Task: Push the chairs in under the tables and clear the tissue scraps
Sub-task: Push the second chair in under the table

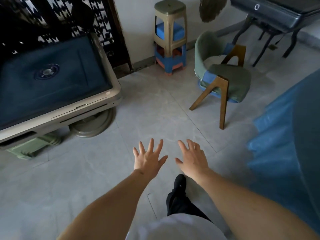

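A green upholstered chair (225, 78) with wooden legs and blue patches stands on the tiled floor ahead and to the right, away from any table. A blue-topped game table (110, 99) with a beige frame fills the left side. A dark table (270, 16) stands at the back right. My left hand (149, 158) and my right hand (194, 158) are stretched out side by side above the floor, fingers spread, holding nothing. Both are well short of the chair. No tissue scraps show.
Stacked plastic stools (170, 35) stand against the back wall between the game table and the chair. Blue plastic sheeting (284, 146) covers something at the right edge. A dark carved screen (103, 19) rises behind the game table. My foot (179, 184) is on the floor below my hands.
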